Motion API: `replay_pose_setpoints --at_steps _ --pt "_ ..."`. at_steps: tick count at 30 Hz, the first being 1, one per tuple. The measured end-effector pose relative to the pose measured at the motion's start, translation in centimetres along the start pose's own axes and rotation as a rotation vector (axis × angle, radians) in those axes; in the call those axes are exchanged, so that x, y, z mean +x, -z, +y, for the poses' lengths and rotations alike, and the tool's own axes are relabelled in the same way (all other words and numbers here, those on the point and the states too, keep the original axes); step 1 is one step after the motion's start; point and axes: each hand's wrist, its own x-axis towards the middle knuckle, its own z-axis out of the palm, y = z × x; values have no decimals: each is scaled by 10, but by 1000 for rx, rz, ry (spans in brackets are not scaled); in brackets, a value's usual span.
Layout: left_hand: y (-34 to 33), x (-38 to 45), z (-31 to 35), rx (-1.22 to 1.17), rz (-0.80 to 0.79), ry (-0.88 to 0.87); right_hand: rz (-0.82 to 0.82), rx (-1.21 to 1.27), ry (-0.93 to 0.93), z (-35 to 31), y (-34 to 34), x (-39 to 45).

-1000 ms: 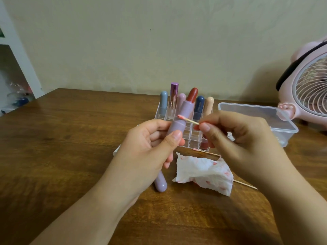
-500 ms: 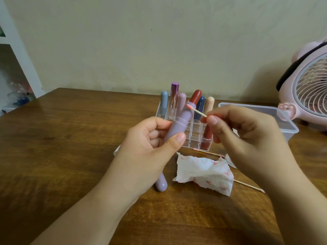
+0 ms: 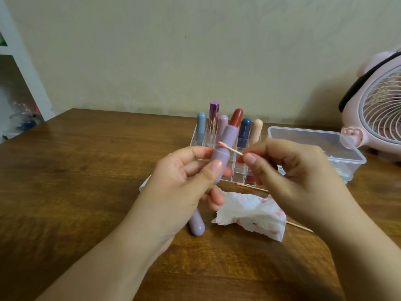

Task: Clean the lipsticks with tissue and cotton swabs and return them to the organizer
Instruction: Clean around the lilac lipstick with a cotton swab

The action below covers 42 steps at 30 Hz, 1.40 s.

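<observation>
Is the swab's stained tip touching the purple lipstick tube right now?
Touching, it seems. In the head view the cotton swab, pinched by the right hand, lies across the lipstick tube held by the left hand, with no visible gap.

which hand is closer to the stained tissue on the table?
Right. The right hand, pinching the cotton swab, hangs just above the stained tissue, overlapping its right edge. The left hand, gripping the purple lipstick, sits just left of it.
</observation>
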Motion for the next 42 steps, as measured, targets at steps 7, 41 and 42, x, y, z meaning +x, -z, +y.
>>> replay_pose_setpoints --at_steps 7,41,42 --pt "4 1 -3 101 51 -23 55 0 -12 -1 4 0" --pt "7 2 -7 190 163 -180 49 12 37 -3 0 0" --pt "6 2 -7 192 161 -183 75 23 34 -3 1 0"
